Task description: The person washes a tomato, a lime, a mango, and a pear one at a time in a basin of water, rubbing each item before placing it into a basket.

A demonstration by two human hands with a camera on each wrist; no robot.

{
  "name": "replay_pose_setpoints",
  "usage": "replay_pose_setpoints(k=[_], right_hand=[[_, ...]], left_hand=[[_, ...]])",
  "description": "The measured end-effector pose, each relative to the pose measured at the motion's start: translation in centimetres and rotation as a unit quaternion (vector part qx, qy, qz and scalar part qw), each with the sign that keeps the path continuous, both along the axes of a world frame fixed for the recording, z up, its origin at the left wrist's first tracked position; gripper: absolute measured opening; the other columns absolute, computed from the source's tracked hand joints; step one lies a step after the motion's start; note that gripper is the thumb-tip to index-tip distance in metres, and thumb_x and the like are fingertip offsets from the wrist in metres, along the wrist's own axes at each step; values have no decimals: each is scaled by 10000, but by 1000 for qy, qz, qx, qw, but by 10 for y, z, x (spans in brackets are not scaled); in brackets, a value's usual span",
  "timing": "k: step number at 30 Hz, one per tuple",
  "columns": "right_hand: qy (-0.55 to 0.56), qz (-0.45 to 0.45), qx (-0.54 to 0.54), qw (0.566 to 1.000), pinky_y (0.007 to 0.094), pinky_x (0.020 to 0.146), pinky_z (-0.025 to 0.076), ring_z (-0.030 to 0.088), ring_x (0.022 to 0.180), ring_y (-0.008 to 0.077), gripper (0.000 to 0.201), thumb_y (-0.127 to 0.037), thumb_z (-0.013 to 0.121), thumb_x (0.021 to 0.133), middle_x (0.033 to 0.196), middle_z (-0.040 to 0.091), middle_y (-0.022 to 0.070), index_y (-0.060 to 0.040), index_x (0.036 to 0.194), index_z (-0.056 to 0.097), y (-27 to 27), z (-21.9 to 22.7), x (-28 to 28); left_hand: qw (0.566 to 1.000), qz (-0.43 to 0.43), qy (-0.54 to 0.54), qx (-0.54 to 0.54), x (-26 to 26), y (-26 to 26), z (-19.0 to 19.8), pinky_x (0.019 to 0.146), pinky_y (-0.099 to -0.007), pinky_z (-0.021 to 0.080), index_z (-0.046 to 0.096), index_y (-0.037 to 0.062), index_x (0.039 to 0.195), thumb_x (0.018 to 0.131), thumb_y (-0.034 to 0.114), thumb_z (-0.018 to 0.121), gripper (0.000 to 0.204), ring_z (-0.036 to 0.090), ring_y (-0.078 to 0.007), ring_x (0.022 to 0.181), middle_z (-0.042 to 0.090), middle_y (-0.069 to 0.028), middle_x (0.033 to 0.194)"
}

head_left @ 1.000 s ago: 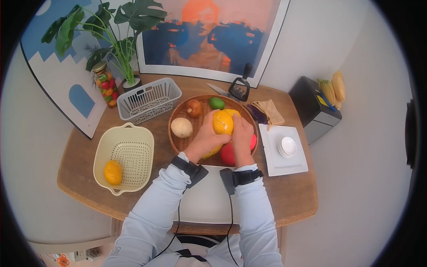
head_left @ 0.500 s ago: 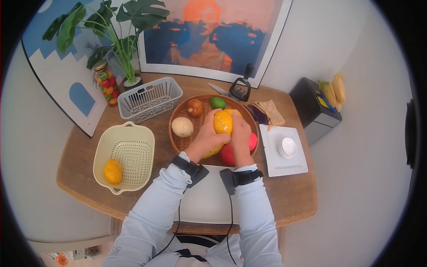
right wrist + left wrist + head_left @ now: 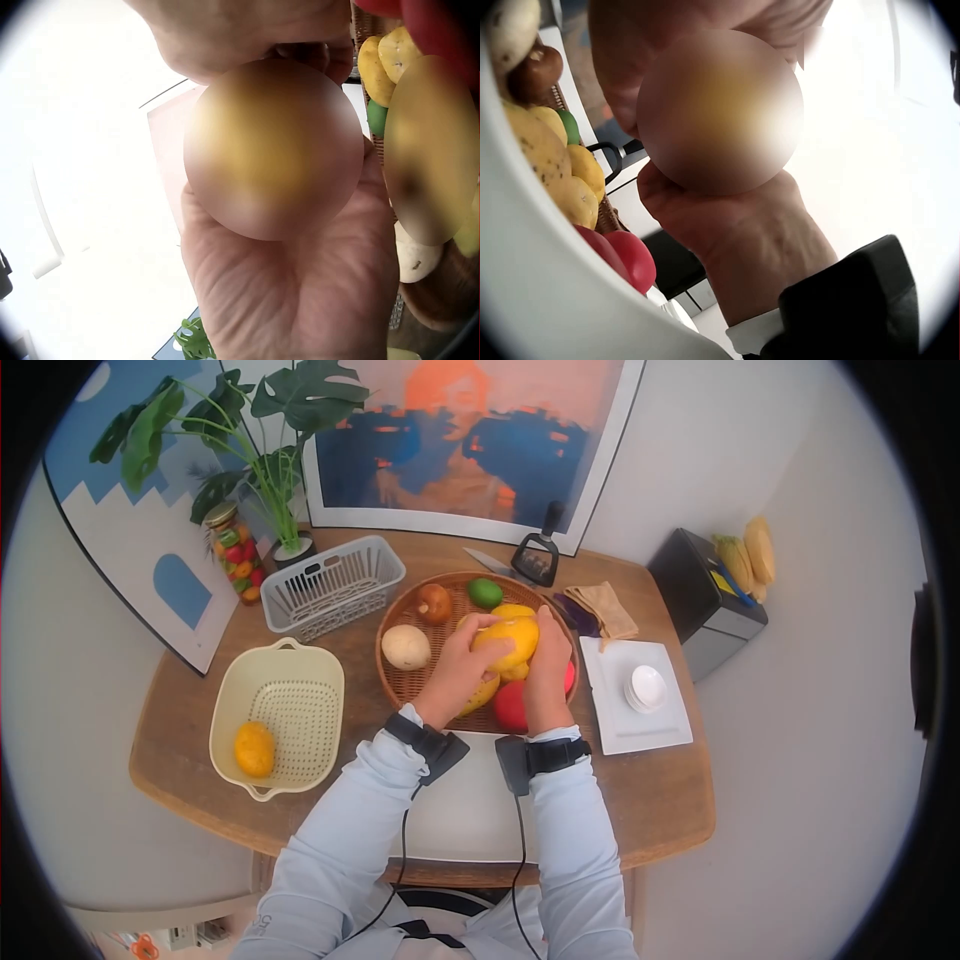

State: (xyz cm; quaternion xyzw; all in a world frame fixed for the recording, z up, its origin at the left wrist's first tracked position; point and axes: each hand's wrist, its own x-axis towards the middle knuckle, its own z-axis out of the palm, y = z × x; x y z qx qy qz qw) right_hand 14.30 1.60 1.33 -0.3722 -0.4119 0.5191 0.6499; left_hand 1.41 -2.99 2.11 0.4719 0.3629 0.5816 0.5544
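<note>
Fruit (image 3: pixel 513 638), bright yellow, is now tipped sideways above the basket (image 3: pixel 442 644), gripped by the left hand (image 3: pixel 458 672), braced by the right hand (image 3: pixel 547 675), whose fingers cannot be made out. Handling seems unfinished.

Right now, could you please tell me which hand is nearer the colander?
Left: the left hand is right of the colander; the right hand is farther right.
</note>
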Motion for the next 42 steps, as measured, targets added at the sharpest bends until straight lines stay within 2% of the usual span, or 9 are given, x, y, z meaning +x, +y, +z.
replay_pose_setpoints(k=[6, 11, 14, 17, 23, 27, 30, 36, 42], right_hand=[[-281, -96, 194, 935, 307, 789, 480, 616, 857, 186, 292, -261, 585, 983, 916, 659, 106, 23, 985, 652, -13, 6, -20], [-134, -32, 73, 988, 329, 787, 492, 633, 850, 234, 266, -250, 630, 949, 915, 667, 143, 14, 961, 662, -8, 2, -8], [-213, -66, 147, 964, 332, 766, 494, 637, 817, 236, 270, -255, 627, 948, 888, 674, 144, 12, 946, 668, -12, 8, -9], [-281, -96, 187, 936, 338, 739, 497, 643, 786, 239, 284, -266, 620, 949, 851, 676, 145, 14, 937, 668, -14, 9, -13], [-230, -46, 55, 971, 363, 739, 503, 654, 801, 278, 309, -290, 648, 929, 857, 673, 171, 18, 953, 664, -5, -1, -8], [-339, -121, 234, 903, 390, 788, 495, 641, 903, 319, 340, -309, 618, 941, 943, 659, 199, 23, 1005, 649, -14, 4, -20], [-355, -116, 247, 894, 401, 824, 487, 625, 965, 336, 334, -293, 610, 941, 1018, 643, 206, 20, 1055, 635, -18, 6, -24], [-280, -19, 79, 956, 400, 855, 481, 618, 969, 359, 314, -262, 616, 937, 1041, 637, 192, 9, 1095, 627, -4, -1, -3], [-362, -113, 263, 887, 380, 847, 486, 638, 931, 329, 294, -255, 536, 985, 970, 653, 187, 12, 1058, 634, -20, 4, -26]], left_hand=[[993, 5, -105, -57, -4, 10, -10, 650, -238, 470, 571, 80, 1145, 972, 321, 570, 297, 584, -103, 899, 598, -43, 1049], [989, 17, -104, -100, 1, -2, 8, 628, -258, 483, 572, 120, 1133, 988, 376, 522, 299, 616, -131, 872, 612, -25, 986], [956, -172, -202, -128, -17, 7, -5, 588, -241, 471, 582, 132, 1138, 992, 416, 502, 330, 633, -143, 807, 623, -19, 919], [956, -74, -223, -177, -6, -1, 13, 534, -212, 426, 592, 122, 1129, 994, 442, 491, 362, 607, -115, 705, 620, -5, 862], [999, 22, 24, -42, 0, 3, -4, 500, -216, 378, 602, 115, 1110, 993, 434, 500, 355, 568, -64, 690, 615, 10, 868], [985, 10, -147, -89, -5, 7, -6, 504, -218, 384, 595, 108, 1109, 990, 397, 516, 321, 573, -67, 705, 613, 12, 873], [986, 23, -142, -87, -8, 10, -7, 505, -219, 386, 589, 109, 1112, 991, 382, 516, 307, 582, -73, 727, 614, 13, 899], [994, 32, -80, -66, 0, 3, -5, 501, -234, 391, 587, 123, 1095, 998, 391, 498, 299, 596, -80, 777, 617, 18, 942], [976, -7, -190, -109, -15, 12, -14, 475, -253, 399, 601, 90, 1081, 993, 398, 524, 329, 599, -89, 758, 616, -1, 920]])
